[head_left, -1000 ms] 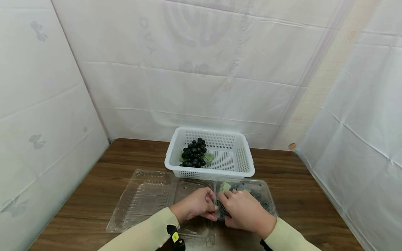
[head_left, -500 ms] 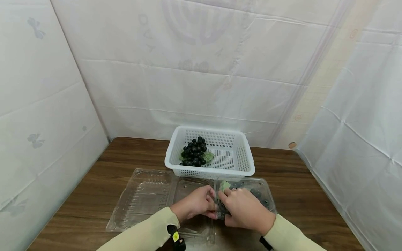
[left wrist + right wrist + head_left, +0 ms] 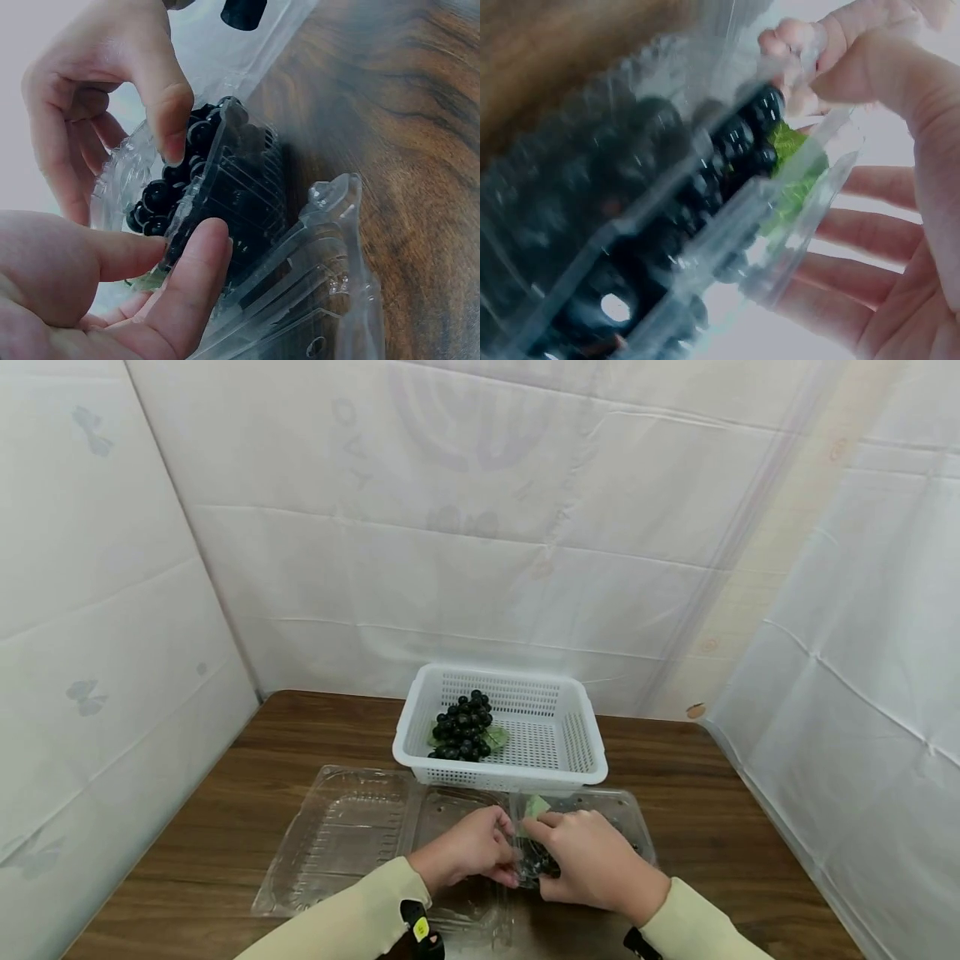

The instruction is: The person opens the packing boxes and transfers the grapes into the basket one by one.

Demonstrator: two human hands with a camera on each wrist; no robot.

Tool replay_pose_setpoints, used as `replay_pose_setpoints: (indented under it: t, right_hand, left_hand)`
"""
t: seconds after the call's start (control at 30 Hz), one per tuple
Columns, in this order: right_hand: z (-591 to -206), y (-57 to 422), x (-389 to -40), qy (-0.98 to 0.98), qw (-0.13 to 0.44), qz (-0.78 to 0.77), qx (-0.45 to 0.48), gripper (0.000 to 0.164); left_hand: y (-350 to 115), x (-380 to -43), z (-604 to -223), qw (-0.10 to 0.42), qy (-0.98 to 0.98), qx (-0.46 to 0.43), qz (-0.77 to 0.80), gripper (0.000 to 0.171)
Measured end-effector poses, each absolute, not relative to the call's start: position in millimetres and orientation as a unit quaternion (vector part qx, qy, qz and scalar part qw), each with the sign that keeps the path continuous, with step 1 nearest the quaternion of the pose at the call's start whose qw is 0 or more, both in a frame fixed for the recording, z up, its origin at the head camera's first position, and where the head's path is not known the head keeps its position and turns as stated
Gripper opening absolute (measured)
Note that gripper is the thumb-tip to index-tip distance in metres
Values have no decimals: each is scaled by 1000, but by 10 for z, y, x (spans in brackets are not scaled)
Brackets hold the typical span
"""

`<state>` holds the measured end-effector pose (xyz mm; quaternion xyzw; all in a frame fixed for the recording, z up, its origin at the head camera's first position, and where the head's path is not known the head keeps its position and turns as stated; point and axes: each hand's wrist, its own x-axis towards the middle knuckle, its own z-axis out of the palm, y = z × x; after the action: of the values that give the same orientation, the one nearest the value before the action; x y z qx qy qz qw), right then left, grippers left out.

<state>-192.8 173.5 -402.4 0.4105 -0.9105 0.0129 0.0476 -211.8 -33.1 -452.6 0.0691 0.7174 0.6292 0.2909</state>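
My left hand (image 3: 474, 843) pinches the front left rim of a clear plastic clamshell box (image 3: 633, 810) between thumb and fingers. Dark grapes (image 3: 157, 196) fill the box, and a green leaf (image 3: 793, 154) lies among them at one end. The box's lid (image 3: 832, 165) stands partly raised, leaving a gap where grapes show. My right hand (image 3: 592, 864) is over the box, its extended fingers against the outside of the lid. In the left wrist view the right thumb (image 3: 171, 120) points down over the grapes, well apart from the fingers.
An opened clear clamshell (image 3: 352, 839) lies flat on the wooden table (image 3: 712, 827), partly under my left arm. Behind the boxes stands a white perforated basket (image 3: 596, 768) with another bunch of dark grapes (image 3: 463, 722). White sheeting (image 3: 450, 568) walls the table's back and sides.
My right hand has shifted slightly, and its thumb now stands farther from the fingers. More grapes show at the box's front left. My left hand stays at the rim.
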Motion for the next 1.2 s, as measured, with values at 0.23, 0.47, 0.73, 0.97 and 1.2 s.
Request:
replay_pose_setpoints:
  t: [0.23,0.47,0.73,0.97,1.2]
  right_hand:
    - [-4179,1882,-1825,-919,98,18,382,63]
    - [-4320,2184,-1745,-906,166,58,386,67]
    - [-4414,2556,-1702,-913,186,58,358,67]
    - [-4417,2749,-1695,-913,187,44,359,66]
    - [-4363,2840,-1726,-915,185,43,356,68]
  left_hand:
    - [-319,-2114,-4546,287,722,66,626,22]
    - [-309,-2119,-4588,282,717,77,633,23]
    - [-321,-2118,-4571,281,717,81,633,25]
    - [-329,-2109,-4542,281,720,84,629,24]
    - [-330,-2106,-4547,280,720,83,629,24]
